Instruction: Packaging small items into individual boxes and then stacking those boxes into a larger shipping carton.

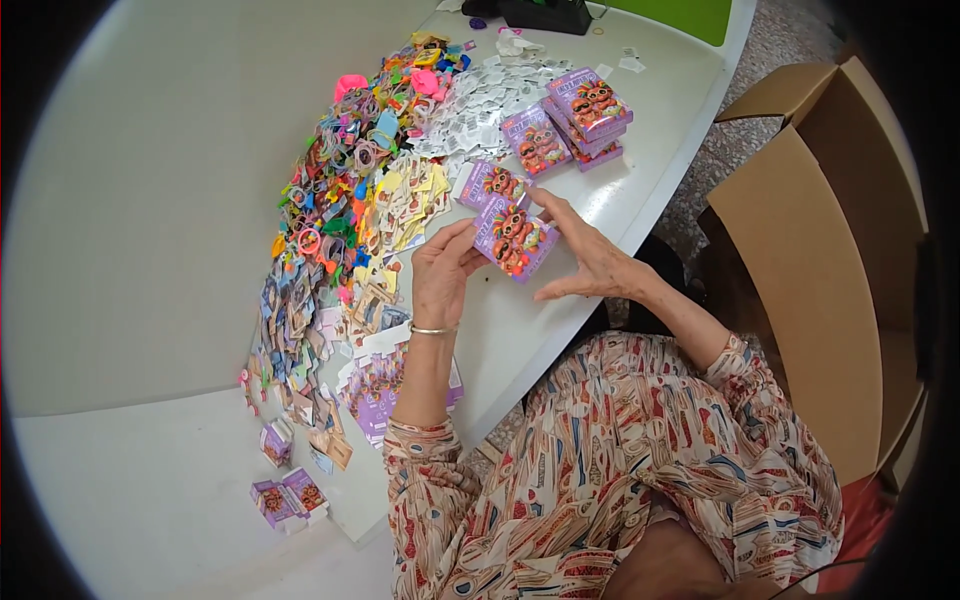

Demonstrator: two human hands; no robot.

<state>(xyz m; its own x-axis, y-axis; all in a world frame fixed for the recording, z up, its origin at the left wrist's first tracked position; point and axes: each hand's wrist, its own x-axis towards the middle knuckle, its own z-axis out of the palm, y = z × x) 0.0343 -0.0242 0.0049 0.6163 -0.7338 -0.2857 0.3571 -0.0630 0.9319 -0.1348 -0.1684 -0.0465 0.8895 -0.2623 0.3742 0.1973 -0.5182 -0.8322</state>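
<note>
A small purple box (515, 240) with red cartoon figures is held at its left edge by my left hand (441, 278), fingers closed on it. My right hand (592, 252) is on the box's other side, thumb and fingers spread apart, with a fingertip by the upper right corner. I cannot tell whether that fingertip touches the box. Just beyond, partly covered by the held box, lies another purple box (500, 184). Farther off stands a stack of purple boxes (590, 103), with one more box (537, 140) leaning beside it.
Left of my hands is a long heap of colourful small toys (340, 200), beside white paper slips (490, 100) and yellowish cards (410, 200). Flat purple cartons (375, 395) lie by my left forearm. Several purple boxes (290, 498) sit lower left. An open cardboard box (800, 270) stands right.
</note>
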